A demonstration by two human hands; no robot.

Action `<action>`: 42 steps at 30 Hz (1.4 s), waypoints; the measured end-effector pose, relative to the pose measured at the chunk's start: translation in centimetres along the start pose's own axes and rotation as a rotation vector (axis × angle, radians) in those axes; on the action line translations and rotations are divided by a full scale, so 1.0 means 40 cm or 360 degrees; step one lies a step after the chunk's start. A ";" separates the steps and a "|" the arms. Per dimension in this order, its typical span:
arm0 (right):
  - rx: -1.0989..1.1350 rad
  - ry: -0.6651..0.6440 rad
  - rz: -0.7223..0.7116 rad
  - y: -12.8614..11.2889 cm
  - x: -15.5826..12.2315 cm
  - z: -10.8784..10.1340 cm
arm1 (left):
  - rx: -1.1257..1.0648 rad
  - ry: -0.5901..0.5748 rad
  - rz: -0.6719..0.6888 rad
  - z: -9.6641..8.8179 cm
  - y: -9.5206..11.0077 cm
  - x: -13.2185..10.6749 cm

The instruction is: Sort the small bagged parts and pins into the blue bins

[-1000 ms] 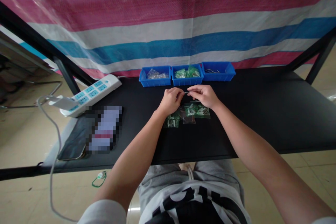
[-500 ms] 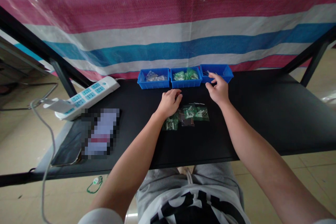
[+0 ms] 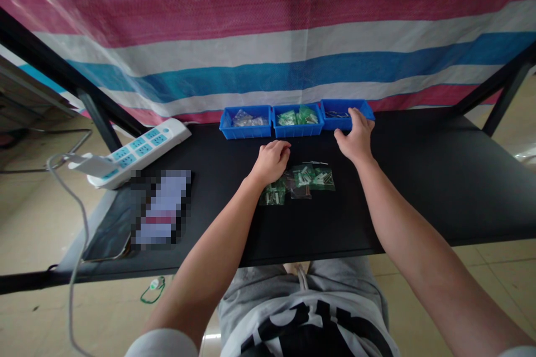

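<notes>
My left hand [image 3: 271, 160] rests on the black table [image 3: 419, 178] with its fingers curled under; whatever they hold is hidden. Just in front of it lie several small bags of green and clear parts [image 3: 301, 181] and a thin metal pin [image 3: 315, 163]. My right hand [image 3: 355, 136] is stretched forward, thumb apart, fingers lying over the front rim of the right blue bin [image 3: 335, 107], which holds thin metal pieces. The middle blue bin [image 3: 297, 129] holds green bags. The left blue bin [image 3: 245, 132] holds clear bags.
A white power strip [image 3: 138, 150] with a grey cable [image 3: 79, 234] lies at the table's left. A blurred flat object [image 3: 161, 209] lies near the left front edge. A striped tarp [image 3: 268, 39] hangs behind the bins. Black frame posts [image 3: 96, 117] stand at both sides.
Both hands were pinched together over the bags around a thin pin. My right hand has moved forward and right to the right bin; my left hand has settled on the table.
</notes>
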State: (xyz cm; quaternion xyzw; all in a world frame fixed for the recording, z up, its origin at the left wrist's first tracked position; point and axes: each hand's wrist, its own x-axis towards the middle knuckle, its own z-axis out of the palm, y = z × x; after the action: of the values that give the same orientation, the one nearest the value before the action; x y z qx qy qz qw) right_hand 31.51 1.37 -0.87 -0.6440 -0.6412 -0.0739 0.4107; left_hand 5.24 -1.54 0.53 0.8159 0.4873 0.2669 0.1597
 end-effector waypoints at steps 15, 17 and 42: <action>0.0639 -0.1166 -0.0323 -0.105 -0.032 -0.036 | -0.0010 -0.0205 -0.0077 -0.027 -0.012 -0.005; 0.0616 -0.1303 -0.0451 -0.124 -0.035 -0.042 | -0.0110 -0.0402 -0.0050 -0.045 -0.015 -0.004; 0.1066 -0.0415 -0.0035 -0.196 -0.083 0.032 | 0.0187 -0.0225 0.0078 0.019 -0.002 -0.007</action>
State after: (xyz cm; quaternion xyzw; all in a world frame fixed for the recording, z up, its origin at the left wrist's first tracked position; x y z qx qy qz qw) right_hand 23.44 -1.62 -0.35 -0.4708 -0.6838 0.2187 0.5128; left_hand 5.52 -1.73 -0.22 0.8524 0.4695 0.1834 0.1389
